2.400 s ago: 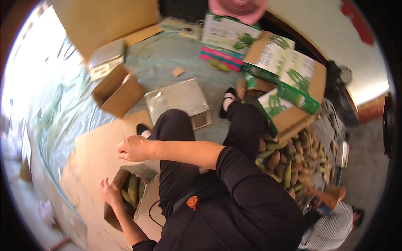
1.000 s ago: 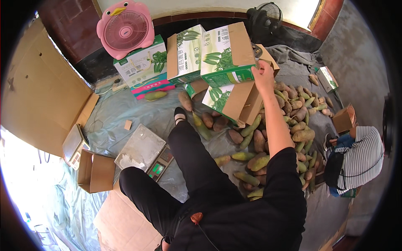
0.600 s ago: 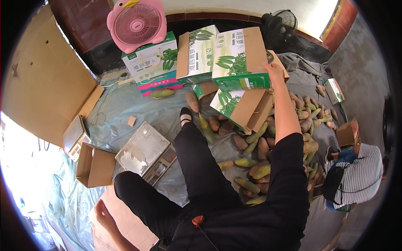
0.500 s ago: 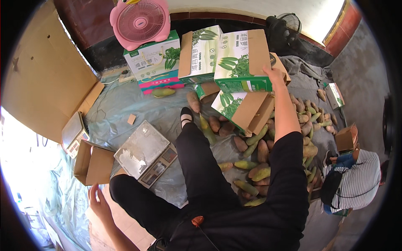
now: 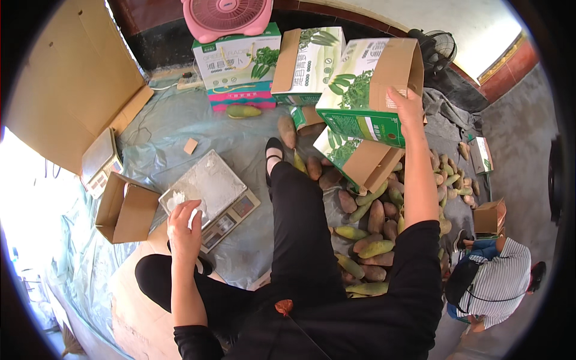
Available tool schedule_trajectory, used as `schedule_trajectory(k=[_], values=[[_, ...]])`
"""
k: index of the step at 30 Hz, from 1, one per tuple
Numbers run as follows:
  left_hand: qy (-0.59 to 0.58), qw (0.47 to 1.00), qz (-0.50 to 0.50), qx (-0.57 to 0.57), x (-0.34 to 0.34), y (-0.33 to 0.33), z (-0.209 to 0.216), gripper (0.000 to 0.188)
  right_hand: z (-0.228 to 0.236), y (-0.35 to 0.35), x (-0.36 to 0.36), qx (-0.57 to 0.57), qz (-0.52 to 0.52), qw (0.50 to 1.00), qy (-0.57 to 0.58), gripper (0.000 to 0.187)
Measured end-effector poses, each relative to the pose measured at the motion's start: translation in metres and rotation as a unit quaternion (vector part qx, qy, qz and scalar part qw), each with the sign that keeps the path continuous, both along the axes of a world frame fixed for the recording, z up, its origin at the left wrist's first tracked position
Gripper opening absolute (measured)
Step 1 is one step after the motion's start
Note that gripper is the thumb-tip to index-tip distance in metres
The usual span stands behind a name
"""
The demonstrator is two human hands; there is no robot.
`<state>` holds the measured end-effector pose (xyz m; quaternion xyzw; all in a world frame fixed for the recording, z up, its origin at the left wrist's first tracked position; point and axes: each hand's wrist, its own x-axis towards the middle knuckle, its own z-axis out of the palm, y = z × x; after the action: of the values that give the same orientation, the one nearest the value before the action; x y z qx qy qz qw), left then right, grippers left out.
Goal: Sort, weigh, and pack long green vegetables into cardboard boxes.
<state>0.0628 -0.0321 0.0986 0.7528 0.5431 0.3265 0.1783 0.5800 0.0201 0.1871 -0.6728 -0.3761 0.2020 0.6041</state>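
Observation:
At the back right my right hand (image 5: pixel 410 114) grips a white and green carton (image 5: pixel 354 84) by its open end, near the brown flap. The carton is tilted, above another open carton (image 5: pixel 354 157) with brown flaps. My left hand (image 5: pixel 185 234) is over the near left edge of a flat weighing scale (image 5: pixel 216 177), fingers curved and apart, with nothing visible in them. The scale's metal plate is patched with white. Green and reddish-brown radishes (image 5: pixel 375 247) are heaped to the right of my leg.
A small brown box (image 5: pixel 131 211) stands left of the scale, near a second scale (image 5: pixel 99 159). Further cartons (image 5: pixel 306 63) and a pink fan (image 5: pixel 228 18) line the back. Another person in a striped shirt (image 5: pixel 497 279) crouches at the right. Plastic sheeting (image 5: pixel 162 135) covers the floor.
My left hand has moved up and right, from beside the small box to the scale. The carton in my right hand has tilted, its open end turning more into view. The view has shifted.

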Motion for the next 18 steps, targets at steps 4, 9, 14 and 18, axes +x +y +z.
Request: schedule_trajectory(k=[4,9,14,18], values=[[-0.063,0.997,0.019,-0.036,-0.003,0.001,0.005,0.022,0.023,-0.019,-0.050,-0.011,0.083,0.993,-0.078,0.031],[-0.061,0.997,0.034,0.011,-0.011,-0.010,0.002,0.025,0.016,-0.011,-0.142,-0.017,0.237,0.956,-0.171,0.031],[0.005,0.991,0.053,0.120,-0.016,-0.011,0.002,0.027,-0.027,0.017,-0.223,-0.081,0.359,0.858,-0.358,0.032],[0.065,0.975,0.028,0.213,-0.019,-0.008,0.001,0.027,-0.078,0.038,-0.281,-0.024,0.466,0.768,-0.439,0.025]])
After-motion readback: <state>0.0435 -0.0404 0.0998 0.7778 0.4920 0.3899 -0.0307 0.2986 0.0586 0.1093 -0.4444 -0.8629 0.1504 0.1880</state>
